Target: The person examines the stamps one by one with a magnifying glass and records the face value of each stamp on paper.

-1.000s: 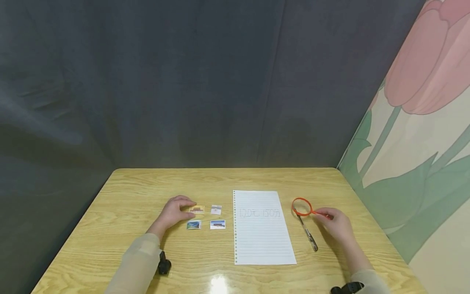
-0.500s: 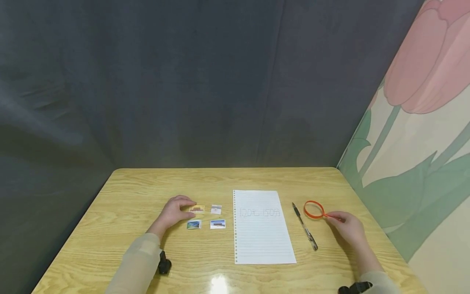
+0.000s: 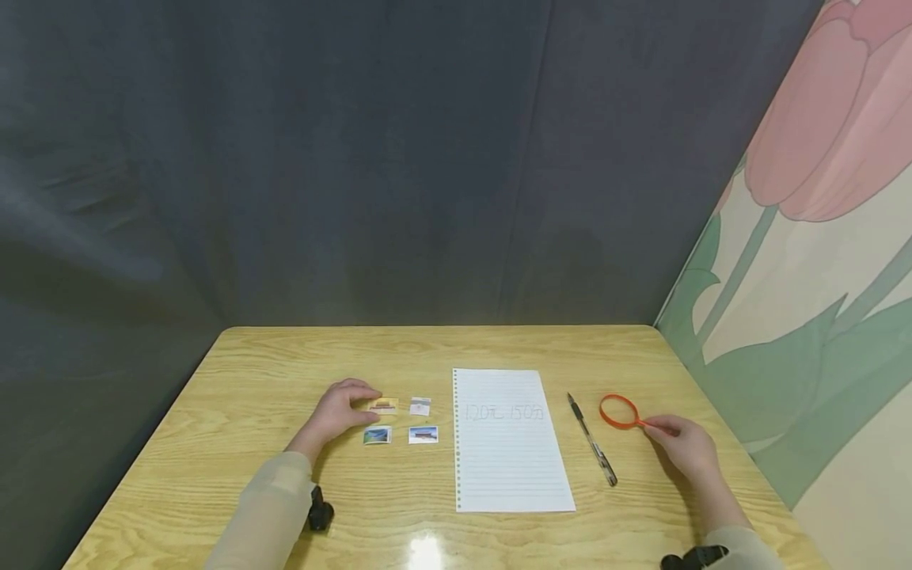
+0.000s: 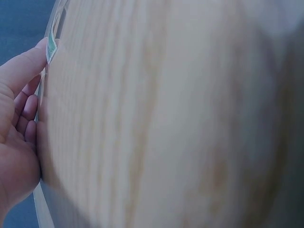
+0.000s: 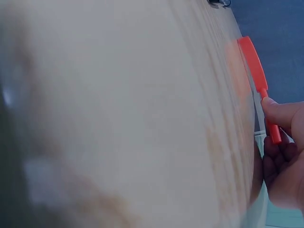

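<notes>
At the left, my left hand (image 3: pixel 338 413) rests by a yellow stamp (image 3: pixel 385 406), index finger and thumb spread apart at its left edge. Beside and below it lie a greyish stamp (image 3: pixel 420 407), a green-blue landscape stamp (image 3: pixel 378 435) and a stamp with a red building (image 3: pixel 423 435). In the left wrist view, a stamp (image 4: pixel 51 49) shows by a fingertip. My right hand (image 3: pixel 686 446) pinches the handle of a red magnifying glass (image 3: pixel 621 427) low at the table's right. Its ring appears edge-on in the right wrist view, close to the wood.
A lined sheet (image 3: pixel 509 467) with handwriting lies mid-table. Right of it a black pen (image 3: pixel 593 441) lies slantwise, just left of the magnifying glass. The wooden table (image 3: pixel 328 348) meets a dark curtain (image 3: pixel 427 198) behind and a tulip-patterned wall (image 3: pixel 805 380) at right.
My right hand has carried the magnifying glass rightward and slightly nearer me, from over the pen's tip to beside the pen. The left hand and stamps have stayed put.
</notes>
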`<action>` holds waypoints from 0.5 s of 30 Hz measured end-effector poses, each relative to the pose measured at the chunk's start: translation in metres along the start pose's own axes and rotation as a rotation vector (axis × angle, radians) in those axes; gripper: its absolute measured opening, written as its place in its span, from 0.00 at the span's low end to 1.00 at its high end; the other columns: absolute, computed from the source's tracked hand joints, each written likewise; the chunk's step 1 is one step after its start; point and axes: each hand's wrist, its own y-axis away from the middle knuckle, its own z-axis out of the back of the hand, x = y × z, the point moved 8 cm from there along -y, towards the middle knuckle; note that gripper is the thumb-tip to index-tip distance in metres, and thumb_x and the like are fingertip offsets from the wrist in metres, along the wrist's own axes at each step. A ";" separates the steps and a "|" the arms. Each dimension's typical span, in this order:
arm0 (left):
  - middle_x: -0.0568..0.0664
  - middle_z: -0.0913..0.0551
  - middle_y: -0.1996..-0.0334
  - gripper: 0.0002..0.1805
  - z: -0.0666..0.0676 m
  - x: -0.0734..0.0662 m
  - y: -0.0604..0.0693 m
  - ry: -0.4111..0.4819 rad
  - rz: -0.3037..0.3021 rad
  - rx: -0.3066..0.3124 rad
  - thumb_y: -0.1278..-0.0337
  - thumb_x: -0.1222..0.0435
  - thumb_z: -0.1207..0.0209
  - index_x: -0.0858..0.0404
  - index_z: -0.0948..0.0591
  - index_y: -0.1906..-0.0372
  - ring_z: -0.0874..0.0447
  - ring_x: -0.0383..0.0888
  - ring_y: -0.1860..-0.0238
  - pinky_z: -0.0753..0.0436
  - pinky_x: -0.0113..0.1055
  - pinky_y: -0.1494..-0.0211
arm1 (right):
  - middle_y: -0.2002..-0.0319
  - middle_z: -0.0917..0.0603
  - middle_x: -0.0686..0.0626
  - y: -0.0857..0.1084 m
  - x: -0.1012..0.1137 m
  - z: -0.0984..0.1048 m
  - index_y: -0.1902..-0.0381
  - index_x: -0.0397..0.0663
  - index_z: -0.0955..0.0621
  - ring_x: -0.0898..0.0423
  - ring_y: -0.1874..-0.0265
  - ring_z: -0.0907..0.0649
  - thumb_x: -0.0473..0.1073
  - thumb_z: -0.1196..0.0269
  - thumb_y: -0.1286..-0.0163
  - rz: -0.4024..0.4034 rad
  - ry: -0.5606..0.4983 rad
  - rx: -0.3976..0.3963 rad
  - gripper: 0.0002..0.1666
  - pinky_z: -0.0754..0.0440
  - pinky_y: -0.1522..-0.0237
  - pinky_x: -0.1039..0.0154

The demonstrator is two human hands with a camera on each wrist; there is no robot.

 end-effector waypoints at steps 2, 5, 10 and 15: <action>0.55 0.21 0.47 0.22 -0.001 -0.001 0.000 0.000 -0.010 0.001 0.49 0.64 0.27 0.63 0.15 0.47 0.27 0.58 0.42 0.26 0.55 0.38 | 0.58 0.15 0.35 -0.001 -0.003 -0.001 0.55 0.32 0.16 0.38 0.58 0.19 0.44 0.37 0.29 -0.011 -0.006 0.006 0.17 0.24 0.56 0.43; 0.54 0.20 0.47 0.22 -0.002 -0.002 -0.001 -0.008 -0.027 0.004 0.49 0.63 0.27 0.63 0.15 0.47 0.26 0.57 0.43 0.25 0.54 0.39 | 0.59 0.15 0.35 -0.001 -0.006 -0.002 0.56 0.32 0.16 0.37 0.57 0.19 0.45 0.37 0.28 -0.026 -0.016 0.022 0.18 0.25 0.54 0.41; 0.54 0.21 0.47 0.22 -0.001 -0.001 -0.001 0.006 -0.018 0.005 0.48 0.63 0.28 0.63 0.15 0.46 0.26 0.56 0.43 0.25 0.54 0.39 | 0.55 0.15 0.33 -0.001 0.002 -0.001 0.53 0.32 0.17 0.33 0.52 0.20 0.47 0.37 0.28 -0.004 -0.009 0.026 0.21 0.26 0.50 0.38; 0.55 0.21 0.47 0.21 0.001 -0.002 -0.001 0.008 0.004 -0.001 0.48 0.64 0.28 0.63 0.15 0.47 0.27 0.58 0.42 0.28 0.56 0.37 | 0.59 0.14 0.34 0.001 0.030 0.003 0.53 0.31 0.16 0.41 0.65 0.17 0.43 0.36 0.30 0.081 -0.004 -0.059 0.18 0.18 0.67 0.54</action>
